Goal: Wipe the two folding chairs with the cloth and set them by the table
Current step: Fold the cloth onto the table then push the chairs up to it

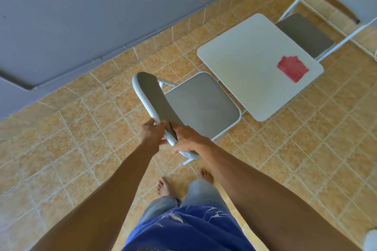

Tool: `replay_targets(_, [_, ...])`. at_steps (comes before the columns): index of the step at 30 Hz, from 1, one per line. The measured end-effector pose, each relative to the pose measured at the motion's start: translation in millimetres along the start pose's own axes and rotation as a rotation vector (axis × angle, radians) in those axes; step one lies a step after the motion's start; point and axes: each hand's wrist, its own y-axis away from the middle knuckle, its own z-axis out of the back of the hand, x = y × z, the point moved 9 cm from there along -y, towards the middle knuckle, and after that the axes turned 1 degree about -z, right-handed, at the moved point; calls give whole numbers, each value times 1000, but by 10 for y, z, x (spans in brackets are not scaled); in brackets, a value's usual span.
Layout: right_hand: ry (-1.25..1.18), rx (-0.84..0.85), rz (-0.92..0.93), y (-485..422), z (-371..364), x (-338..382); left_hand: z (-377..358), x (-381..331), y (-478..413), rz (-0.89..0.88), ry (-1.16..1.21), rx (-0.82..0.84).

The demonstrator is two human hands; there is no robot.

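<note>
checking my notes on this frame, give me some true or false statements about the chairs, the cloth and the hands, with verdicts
1. The left hand and the right hand both grip the backrest of the near chair. True.
2. The cloth is held in the right hand. False: it lies on the table, near one corner, with no hand on it.
3. The far chair is folded flat. False: it stands unfolded on the far side of the table, seat down.
4. The near chair's seat is down and faces the table. True.
</note>
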Motion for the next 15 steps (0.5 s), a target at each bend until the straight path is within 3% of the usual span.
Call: replay_targets(15, [65, -67, -50, 198, 100, -263, -388, -5, 133, 74, -33, 30])
